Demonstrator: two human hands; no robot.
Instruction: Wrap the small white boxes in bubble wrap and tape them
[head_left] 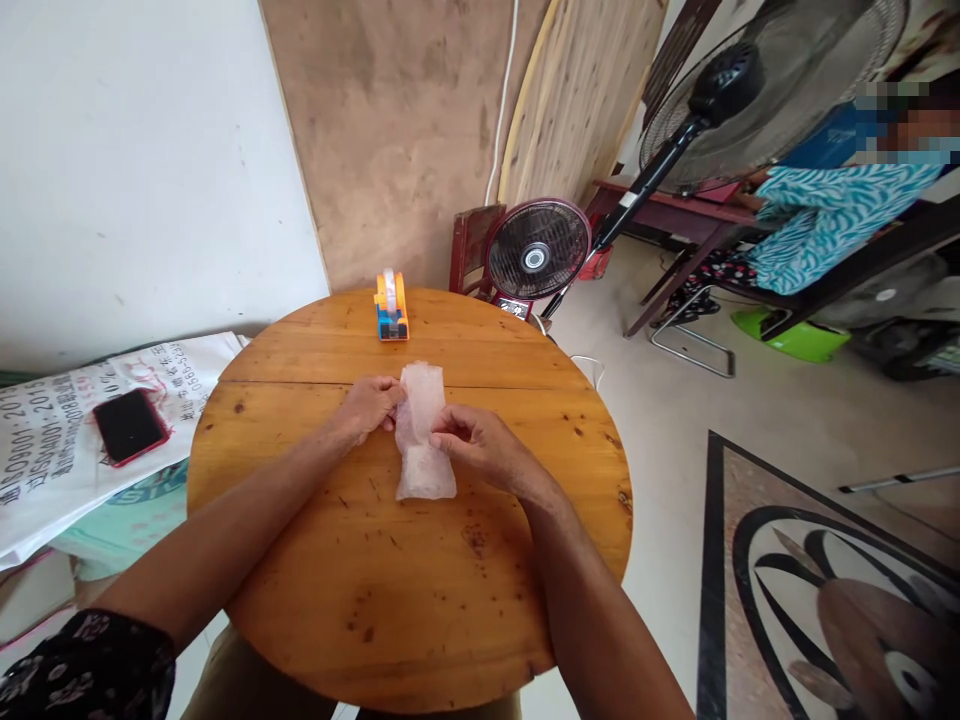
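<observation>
A pinkish-white, translucent piece of bubble wrap (424,470) lies lengthwise between my hands on the round wooden table (420,600). My left hand (370,405) pinches its left edge near the upper part. From the right, my right hand (480,445) grips the other edge around the middle, thumb and fingers together, and the wrap narrows there. Whether anything is folded inside the wrap I cannot tell. Beyond it, near the table's far edge, stands an orange and blue tape dispenser (391,310) with a roll of clear tape; neither hand touches it.
Left of the table, a black phone with a red edge (132,427) rests on a printed white sack (45,440). A small round fan (535,250) and a large pedestal fan (724,85) stand behind to the right. Another person (832,215) sits at a dark red desk (675,212).
</observation>
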